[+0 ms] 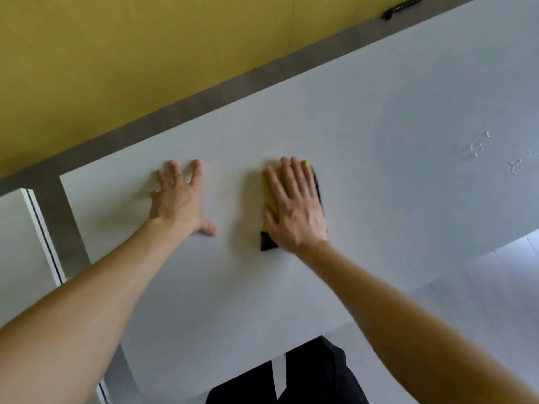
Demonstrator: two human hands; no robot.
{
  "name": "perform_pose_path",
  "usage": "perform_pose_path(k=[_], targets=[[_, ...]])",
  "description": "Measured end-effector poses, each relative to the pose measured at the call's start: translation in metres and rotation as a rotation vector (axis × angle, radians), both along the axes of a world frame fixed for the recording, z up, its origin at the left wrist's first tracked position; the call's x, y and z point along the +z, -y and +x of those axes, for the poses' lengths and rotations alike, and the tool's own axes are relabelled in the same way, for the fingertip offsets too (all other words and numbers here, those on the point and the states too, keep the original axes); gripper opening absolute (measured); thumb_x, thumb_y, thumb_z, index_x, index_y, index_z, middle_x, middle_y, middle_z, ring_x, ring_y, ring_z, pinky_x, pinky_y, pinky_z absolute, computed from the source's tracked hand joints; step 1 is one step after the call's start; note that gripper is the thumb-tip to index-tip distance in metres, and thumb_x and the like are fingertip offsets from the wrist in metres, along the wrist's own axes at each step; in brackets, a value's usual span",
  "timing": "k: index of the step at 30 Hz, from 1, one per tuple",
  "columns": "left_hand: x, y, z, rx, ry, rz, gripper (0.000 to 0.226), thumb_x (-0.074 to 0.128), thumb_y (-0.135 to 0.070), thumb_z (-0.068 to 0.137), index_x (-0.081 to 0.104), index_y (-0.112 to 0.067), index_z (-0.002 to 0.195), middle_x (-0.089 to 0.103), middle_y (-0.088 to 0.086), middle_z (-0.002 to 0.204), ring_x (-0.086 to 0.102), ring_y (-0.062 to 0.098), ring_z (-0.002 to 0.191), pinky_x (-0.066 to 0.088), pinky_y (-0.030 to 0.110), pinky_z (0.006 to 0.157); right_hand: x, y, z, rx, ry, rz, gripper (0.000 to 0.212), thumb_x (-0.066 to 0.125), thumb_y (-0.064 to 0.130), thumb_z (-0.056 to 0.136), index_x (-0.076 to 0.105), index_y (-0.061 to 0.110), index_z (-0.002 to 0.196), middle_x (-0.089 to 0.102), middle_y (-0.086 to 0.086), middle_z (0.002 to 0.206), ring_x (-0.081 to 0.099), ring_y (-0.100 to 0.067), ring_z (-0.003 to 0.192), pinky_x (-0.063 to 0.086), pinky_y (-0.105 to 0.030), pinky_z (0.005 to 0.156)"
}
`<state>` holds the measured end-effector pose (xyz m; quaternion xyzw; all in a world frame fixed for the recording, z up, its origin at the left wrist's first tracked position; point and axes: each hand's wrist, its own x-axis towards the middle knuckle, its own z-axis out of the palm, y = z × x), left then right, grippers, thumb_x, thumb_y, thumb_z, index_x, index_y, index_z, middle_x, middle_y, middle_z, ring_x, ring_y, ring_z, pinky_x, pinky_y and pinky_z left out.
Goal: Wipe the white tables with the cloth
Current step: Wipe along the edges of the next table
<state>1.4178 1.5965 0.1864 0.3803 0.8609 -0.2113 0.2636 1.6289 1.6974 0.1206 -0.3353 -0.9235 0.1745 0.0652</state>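
Head view, 1 moment, listed left to right.

- Item 1: second white surface (17,243), left edge of frame, probably another table. Neither hand touches it.
- Item 2: left hand (178,199), centre left, fingers spread flat, bracing on the main white table (379,112) and holding nothing.
- Item 3: right hand (294,208), centre, fingers straight, pressing the yellow cloth (270,196) flat on the tabletop.
- Item 4: droplets (478,147), right of frame, unwiped.

Step in hand: wiping stroke, mid-table. The next move likely calls for sliding the cloth rightward over the droplets under steady pressure.
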Motion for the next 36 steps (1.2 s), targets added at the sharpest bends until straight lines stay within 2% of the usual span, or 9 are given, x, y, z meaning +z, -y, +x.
perform_pose_path(k=[3, 7, 10, 13, 17, 25, 29, 33, 36], targets=[[-0.003, 0.001, -0.003, -0.026, -0.016, 0.018, 0.160, 0.100, -0.062, 0.062, -0.011, -0.026, 0.171, -0.001, 0.032, 0.174, 0.012, 0.056, 0.161, 0.038, 0.063, 0.124, 0.003, 0.091, -0.008, 0.422, -0.019, -0.086, 0.084, 0.063, 0.038, 0.096, 0.033, 0.012, 0.170, 0.026, -0.019, 0.177, 0.011, -0.038, 0.168, 0.012, -0.060, 0.135], [-0.003, 0.004, -0.005, -0.038, -0.012, 0.019, 0.162, 0.099, -0.068, 0.059, -0.012, -0.027, 0.170, 0.000, 0.032, 0.175, 0.012, 0.055, 0.161, 0.038, 0.060, 0.124, -0.008, 0.042, -0.002, 0.642, 0.000, -0.059, 0.092, 0.068, 0.041, 0.086, 0.036, 0.019, 0.170, 0.027, -0.014, 0.178, 0.015, -0.035, 0.168, 0.011, -0.056, 0.136], [-0.003, 0.004, -0.005, -0.045, -0.010, 0.006, 0.170, 0.097, -0.076, 0.051, -0.015, -0.026, 0.169, 0.000, 0.031, 0.175, 0.013, 0.054, 0.162, 0.040, 0.059, 0.123, -0.018, -0.066, 0.018, 0.362, -0.010, -0.006, 0.080, 0.066, 0.043, 0.091, 0.046, 0.020, 0.165, 0.035, -0.017, 0.174, 0.026, -0.041, 0.164, 0.015, -0.062, 0.133], [-0.005, 0.004, -0.005, -0.049, -0.038, 0.020, 0.172, 0.096, -0.079, 0.048, -0.014, -0.027, 0.168, 0.003, 0.031, 0.175, 0.016, 0.054, 0.161, 0.044, 0.058, 0.120, -0.012, -0.149, 0.041, -0.018, 0.078, 0.032, 0.076, 0.049, 0.049, 0.101, 0.031, 0.028, 0.171, 0.023, -0.012, 0.179, 0.013, -0.035, 0.168, 0.009, -0.060, 0.135], [-0.005, 0.005, -0.003, -0.036, -0.018, 0.027, 0.172, 0.099, -0.073, 0.048, -0.015, -0.027, 0.168, 0.000, 0.030, 0.175, 0.012, 0.055, 0.161, 0.045, 0.061, 0.118, -0.004, -0.120, 0.008, -0.323, 0.133, 0.052, 0.079, 0.045, 0.049, 0.100, 0.026, 0.025, 0.172, 0.014, -0.014, 0.181, 0.005, -0.033, 0.169, 0.003, -0.053, 0.137], [-0.013, 0.008, -0.002, 0.037, -0.045, 0.065, 0.151, 0.097, -0.053, 0.072, -0.016, -0.034, 0.170, -0.010, 0.021, 0.179, 0.002, 0.049, 0.166, 0.036, 0.061, 0.126, 0.005, 0.025, -0.089, 0.498, 0.047, 0.007, 0.074, 0.035, 0.054, 0.110, 0.028, 0.014, 0.172, 0.018, -0.014, 0.180, 0.006, -0.035, 0.169, 0.005, -0.054, 0.136], [-0.003, 0.001, -0.001, 0.074, 0.027, 0.032, 0.169, 0.101, -0.065, 0.054, -0.018, -0.033, 0.169, -0.015, 0.020, 0.178, -0.002, 0.048, 0.166, 0.031, 0.062, 0.128, -0.011, -0.078, -0.025, 0.305, -0.007, 0.054, 0.066, 0.057, 0.037, 0.106, 0.042, 0.018, 0.167, 0.027, -0.014, 0.178, 0.015, -0.035, 0.168, 0.007, -0.056, 0.137], [-0.005, 0.002, -0.001, 0.101, 0.028, 0.036, 0.168, 0.101, -0.063, 0.058, -0.022, -0.033, 0.169, -0.018, 0.020, 0.178, -0.007, 0.047, 0.166, 0.025, 0.062, 0.131, -0.008, -0.193, 0.024, -0.103, 0.132, 0.072, 0.073, 0.045, 0.041, 0.105, 0.030, 0.015, 0.171, 0.018, -0.017, 0.180, 0.008, -0.035, 0.168, 0.007, -0.058, 0.135], [-0.009, 0.004, -0.003, 0.084, 0.023, 0.033, 0.169, 0.100, -0.065, 0.058, -0.024, -0.032, 0.168, -0.018, 0.022, 0.178, -0.006, 0.048, 0.166, 0.026, 0.062, 0.131, -0.005, -0.162, -0.020, -0.193, 0.135, 0.098, 0.077, 0.043, 0.041, 0.104, 0.027, 0.005, 0.170, 0.021, -0.023, 0.178, 0.010, -0.037, 0.168, 0.006, -0.058, 0.135]])
